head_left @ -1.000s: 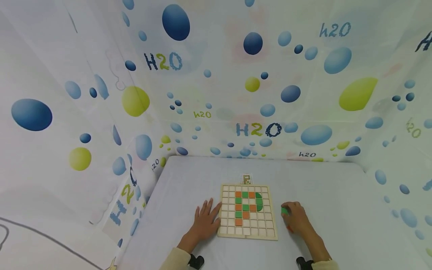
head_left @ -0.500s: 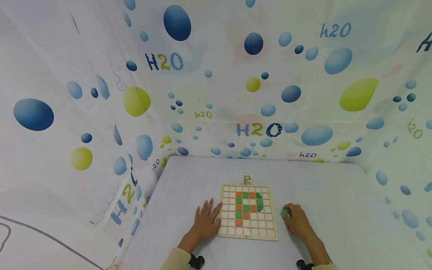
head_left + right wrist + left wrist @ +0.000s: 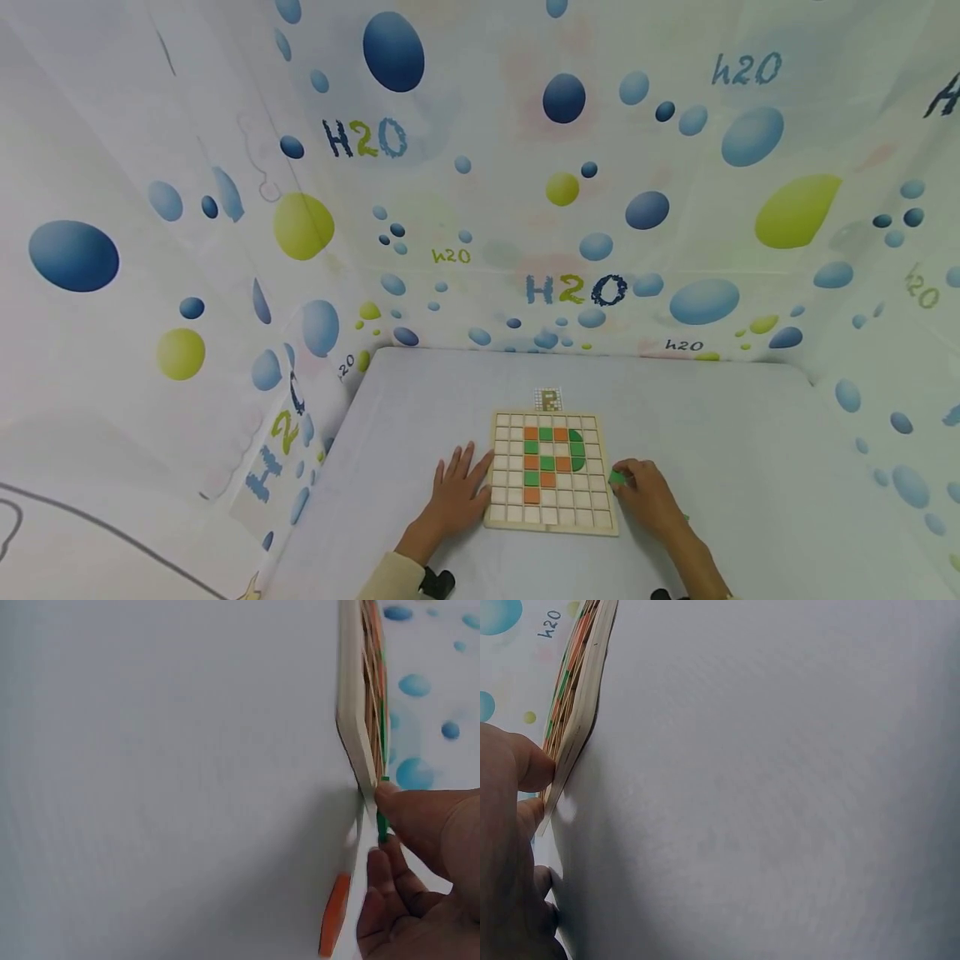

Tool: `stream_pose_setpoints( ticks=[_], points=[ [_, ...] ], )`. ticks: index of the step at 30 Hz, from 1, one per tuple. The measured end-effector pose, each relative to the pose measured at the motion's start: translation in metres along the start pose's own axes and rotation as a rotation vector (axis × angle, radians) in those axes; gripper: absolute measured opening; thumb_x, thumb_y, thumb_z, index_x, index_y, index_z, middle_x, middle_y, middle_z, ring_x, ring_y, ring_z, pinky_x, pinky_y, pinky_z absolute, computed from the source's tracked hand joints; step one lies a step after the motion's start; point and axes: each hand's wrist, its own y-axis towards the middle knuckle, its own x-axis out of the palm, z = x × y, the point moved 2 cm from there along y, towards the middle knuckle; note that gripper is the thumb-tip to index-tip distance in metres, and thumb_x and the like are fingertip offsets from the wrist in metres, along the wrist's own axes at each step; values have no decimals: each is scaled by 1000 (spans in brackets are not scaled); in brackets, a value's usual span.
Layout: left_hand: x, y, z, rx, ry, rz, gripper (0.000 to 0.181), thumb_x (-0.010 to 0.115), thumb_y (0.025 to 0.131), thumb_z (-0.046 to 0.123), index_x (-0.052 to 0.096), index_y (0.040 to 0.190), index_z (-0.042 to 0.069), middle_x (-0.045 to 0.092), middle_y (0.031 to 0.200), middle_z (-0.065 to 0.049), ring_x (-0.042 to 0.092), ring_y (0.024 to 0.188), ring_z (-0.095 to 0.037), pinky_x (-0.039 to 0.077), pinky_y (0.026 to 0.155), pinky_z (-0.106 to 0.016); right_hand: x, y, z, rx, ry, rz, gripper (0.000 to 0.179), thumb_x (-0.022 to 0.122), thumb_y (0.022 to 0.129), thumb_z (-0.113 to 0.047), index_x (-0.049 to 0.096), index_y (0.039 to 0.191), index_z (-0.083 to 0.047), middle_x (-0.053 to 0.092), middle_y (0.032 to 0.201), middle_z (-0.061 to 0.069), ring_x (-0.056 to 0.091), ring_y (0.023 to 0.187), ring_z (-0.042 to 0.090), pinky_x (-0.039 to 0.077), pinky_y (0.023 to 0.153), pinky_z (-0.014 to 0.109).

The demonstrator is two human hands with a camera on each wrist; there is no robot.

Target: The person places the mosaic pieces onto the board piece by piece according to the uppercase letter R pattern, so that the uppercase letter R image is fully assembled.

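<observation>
A wooden grid board (image 3: 506, 512) lies on the table, with orange and green tiles (image 3: 547, 463) set in its cells in the shape of a letter P. My left hand (image 3: 452, 498) rests at the board's left edge, fingers spread, with the fingertips at the rim in the left wrist view. At the board's right edge, my right hand (image 3: 651, 500) pinches a small green tile (image 3: 617, 477) between thumb and fingers. The same tile shows edge-on in the right wrist view, just off the board's corner. An orange tile (image 3: 335, 915) lies on the table below that hand.
A small card (image 3: 548, 399) printed with a letter pattern lies against the board's far edge. A bit of green tile (image 3: 686, 517) peeks out beside my right wrist. Patterned curtains (image 3: 480, 200) enclose the table's back and sides.
My right hand has carried the green tile left, from the table to the board's right edge. A green piece has come into sight beside the wrist. The left hand stays put.
</observation>
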Motion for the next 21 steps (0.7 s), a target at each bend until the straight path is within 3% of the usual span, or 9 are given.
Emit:
stream_pose_setpoints(
  ticks=[5,10,16,21],
  points=[
    [-2,-1,2,5,-8,1,57,46,108,30,41,163,17,25,172,-23,18,159,-49,12,121,-75,15,-7,-25,-90,24,3,27,81,91,-9,70,115,-9,64,109,6,63,100,21,54,90,48],
    [-4,-2,4,17,-31,6,57,46,108,29,41,163,15,25,172,-24,18,159,-51,10,121,-76,31,-10,-45,-175,29,-46,22,84,89,-11,69,103,-18,61,101,-3,57,94,14,49,84,41],
    [-2,-5,3,54,-77,51,57,43,109,32,39,164,17,25,171,-28,17,157,-56,8,118,-79,40,-12,-53,-243,14,-98,21,84,88,-10,69,93,-23,60,100,-9,56,97,14,45,81,37],
    [-5,-4,5,23,-44,21,57,46,107,30,42,162,16,26,171,-26,18,158,-52,10,120,-77,39,-13,-54,-287,8,-99,19,84,88,-11,70,92,-24,62,102,-12,55,96,14,46,80,35]
  ],
)
